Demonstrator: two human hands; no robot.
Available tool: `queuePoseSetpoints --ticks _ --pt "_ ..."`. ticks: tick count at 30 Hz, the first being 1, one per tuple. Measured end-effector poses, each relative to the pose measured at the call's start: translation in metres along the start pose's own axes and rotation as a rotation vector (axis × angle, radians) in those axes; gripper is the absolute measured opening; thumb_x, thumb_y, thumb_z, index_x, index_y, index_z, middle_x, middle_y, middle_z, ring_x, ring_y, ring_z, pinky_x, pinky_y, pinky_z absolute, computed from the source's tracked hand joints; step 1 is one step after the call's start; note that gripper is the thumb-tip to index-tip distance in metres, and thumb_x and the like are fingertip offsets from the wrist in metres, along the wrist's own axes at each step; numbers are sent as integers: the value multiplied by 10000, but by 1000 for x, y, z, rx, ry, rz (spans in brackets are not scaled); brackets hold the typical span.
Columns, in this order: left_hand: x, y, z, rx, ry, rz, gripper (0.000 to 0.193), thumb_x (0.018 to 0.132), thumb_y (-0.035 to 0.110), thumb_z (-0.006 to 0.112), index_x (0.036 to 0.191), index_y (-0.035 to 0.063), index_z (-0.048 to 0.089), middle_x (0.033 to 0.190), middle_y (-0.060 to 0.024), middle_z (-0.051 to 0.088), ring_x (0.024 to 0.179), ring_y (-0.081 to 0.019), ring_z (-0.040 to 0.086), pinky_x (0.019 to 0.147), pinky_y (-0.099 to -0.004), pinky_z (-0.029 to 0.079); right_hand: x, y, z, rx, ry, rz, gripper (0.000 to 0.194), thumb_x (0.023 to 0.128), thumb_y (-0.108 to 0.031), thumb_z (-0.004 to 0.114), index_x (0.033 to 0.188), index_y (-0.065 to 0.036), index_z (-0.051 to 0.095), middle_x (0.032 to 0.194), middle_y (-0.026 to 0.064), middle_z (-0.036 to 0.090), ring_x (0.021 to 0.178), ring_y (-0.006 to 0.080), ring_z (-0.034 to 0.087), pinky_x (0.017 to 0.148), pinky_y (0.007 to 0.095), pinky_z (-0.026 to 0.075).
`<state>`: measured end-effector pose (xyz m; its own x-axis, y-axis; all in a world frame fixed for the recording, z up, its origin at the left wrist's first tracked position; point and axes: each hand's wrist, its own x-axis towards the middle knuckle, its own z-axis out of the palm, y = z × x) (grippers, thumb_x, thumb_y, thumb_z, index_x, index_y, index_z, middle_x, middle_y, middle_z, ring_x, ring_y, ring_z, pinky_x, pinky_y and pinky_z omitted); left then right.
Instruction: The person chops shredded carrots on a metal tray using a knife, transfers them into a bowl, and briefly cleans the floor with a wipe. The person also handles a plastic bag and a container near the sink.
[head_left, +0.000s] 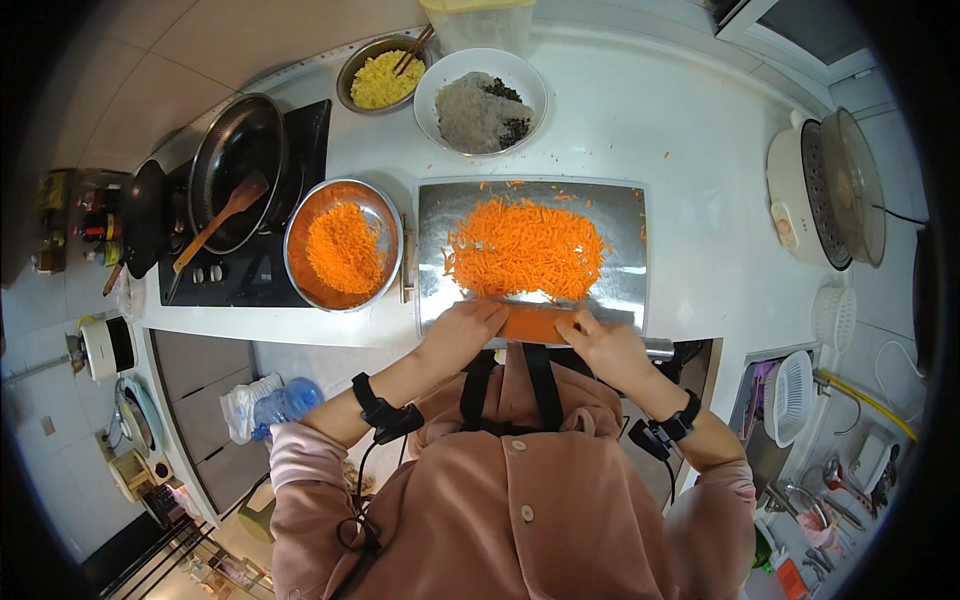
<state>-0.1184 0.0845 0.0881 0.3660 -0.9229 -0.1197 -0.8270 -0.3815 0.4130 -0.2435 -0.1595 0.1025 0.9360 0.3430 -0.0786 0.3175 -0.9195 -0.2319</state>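
A heap of shredded carrot (529, 247) lies on a metal cutting board (630, 225), with loose shreds along the far edge. At the board's near edge is a cleaver (532, 324), its broad blade tinted orange. My left hand (466, 330) holds the blade's left end, with fingertips on its upper edge. My right hand (600, 343) grips the right end of the blade; the metal handle sticks out beyond that wrist. Left of the board, a steel bowl (390, 210) contains finer chopped carrot (345, 251).
Behind the board stand a white bowl (536, 82) of translucent and dark chopped food and a metal bowl (349, 94) of yellow bits with chopsticks. A wok (247, 142) with a wooden spatula (225, 214) rests on the stove at left. An electric steamer (787, 187) stands far right.
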Motion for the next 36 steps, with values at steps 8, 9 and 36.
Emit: queuePoseSetpoints --ticks 8,9,36 --pt "19 -31 17 0 71 -8 400 852 84 496 1244 37 560 1223 -149 606 1106 -292 595 932 -387 474 20 26 24 -72 55 22 411 776 -71 559 1183 -121 558 961 80 550 595 202 642 490 320 522" --pt "24 -34 7 -9 102 -13 370 856 87 502 1214 51 588 1155 -148 645 1038 -292 631 873 -395 504 25 31 15 -60 9 32 389 780 -73 563 1167 -122 566 956 79 562 604 209 647 494 322 526" --pt "66 -64 -13 -73 -89 -179 294 801 108 597 1079 141 687 880 -153 678 824 -337 649 718 -442 513 75 68 -7 34 -135 104 112 844 -152 542 841 -62 608 805 101 660 715 295 680 608 392 561"
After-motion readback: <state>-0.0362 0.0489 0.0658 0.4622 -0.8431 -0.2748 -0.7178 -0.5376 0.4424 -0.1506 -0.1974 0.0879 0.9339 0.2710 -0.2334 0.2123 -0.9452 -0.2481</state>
